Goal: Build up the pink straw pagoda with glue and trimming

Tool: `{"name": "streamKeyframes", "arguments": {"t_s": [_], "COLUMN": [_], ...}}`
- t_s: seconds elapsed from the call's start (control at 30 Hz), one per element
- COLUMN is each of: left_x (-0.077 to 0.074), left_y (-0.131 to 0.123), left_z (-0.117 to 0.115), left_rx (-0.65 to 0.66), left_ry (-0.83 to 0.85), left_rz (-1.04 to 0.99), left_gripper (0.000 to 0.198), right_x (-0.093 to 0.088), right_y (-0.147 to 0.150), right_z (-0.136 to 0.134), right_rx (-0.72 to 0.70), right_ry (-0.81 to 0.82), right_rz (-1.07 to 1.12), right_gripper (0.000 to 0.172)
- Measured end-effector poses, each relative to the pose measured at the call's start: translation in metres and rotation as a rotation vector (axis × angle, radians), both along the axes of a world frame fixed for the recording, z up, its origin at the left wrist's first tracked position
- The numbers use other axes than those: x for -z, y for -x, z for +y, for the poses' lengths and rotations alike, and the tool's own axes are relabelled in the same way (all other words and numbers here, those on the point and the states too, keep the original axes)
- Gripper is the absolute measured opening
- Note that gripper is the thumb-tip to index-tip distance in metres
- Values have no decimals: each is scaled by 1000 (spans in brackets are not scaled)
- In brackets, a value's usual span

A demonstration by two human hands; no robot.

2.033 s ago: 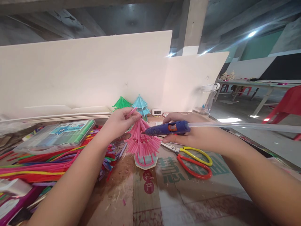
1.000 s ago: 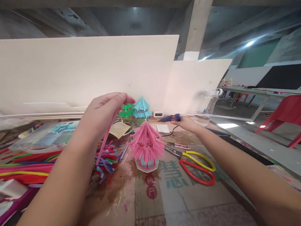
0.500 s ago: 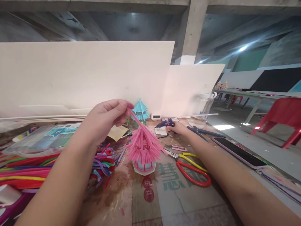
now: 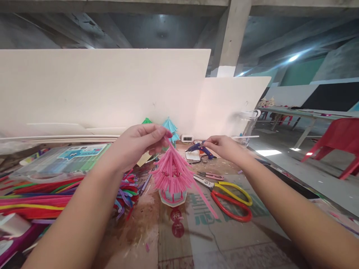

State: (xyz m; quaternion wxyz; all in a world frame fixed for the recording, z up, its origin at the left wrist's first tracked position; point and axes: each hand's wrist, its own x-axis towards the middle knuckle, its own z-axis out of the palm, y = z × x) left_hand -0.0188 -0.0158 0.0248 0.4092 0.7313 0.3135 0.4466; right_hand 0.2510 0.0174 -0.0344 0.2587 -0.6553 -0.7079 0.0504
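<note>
My left hand [image 4: 143, 144] is closed in a pinch on a pink pipe cleaner [image 4: 168, 142] at the peak of a small pink pagoda model [image 4: 173, 168]. The pagoda stands upright on its pale base, and a loose pink strip [image 4: 206, 201] slants down from its right side. At the rear of a dark blue glue gun [image 4: 196, 146] is my right hand [image 4: 224, 147], its fingers bent and loosely apart, the gun's handle uncovered below them. Red-and-yellow-handled scissors [image 4: 231, 201] lie right of the pagoda.
A blue pagoda [image 4: 169, 127] and a small digital clock [image 4: 187, 138] stand at the back. Many coloured pipe cleaners [image 4: 36, 203] and a clear plastic case [image 4: 70, 160] lie left. A clear jug [image 4: 246, 125] stands behind my right arm. A dark phone [image 4: 294, 183] lies right.
My right hand has come up and off the glue gun's handle, while the gun stays put. My left hand has shifted slightly right and lower, and the pink strip's end now hangs farther right.
</note>
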Motion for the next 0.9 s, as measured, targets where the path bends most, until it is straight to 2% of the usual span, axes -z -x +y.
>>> {"name": "streamKeyframes", "arguments": {"t_s": [0.07,0.13,0.23,0.4,0.57,0.63,0.77,0.9], "left_x": [2,5,9,11,10,10,14,16], "left_y": [-1,-3,-9,-16,-11,-8,-7,-9], "left_z": [2,2,-1,-7,-3,2,9,13], "left_rx": [5,22,67,106,-202,-251,-215,-185], "left_ry": [-11,1,24,-55,-316,-375,-416,-395], "left_rz": [44,64,79,183,328,411,562,564], "left_gripper": [28,29,27,29,33,33,31,28], "right_x": [-11,-18,-20,-19,-18,-14,-5,0], "right_y": [19,38,60,71,65,64,63,62], "right_z": [-23,-46,-75,-93,-94,-94,-95,-94], "right_rx": [-95,-318,-463,-499,-462,-420,-382,-407], "right_ry": [-78,-239,-304,-314,-392,-456,-539,-570], "right_rz": [69,225,205,137,8,-120,-335,-270], "right_gripper": [39,37,34,32,38,37,21,17]}}
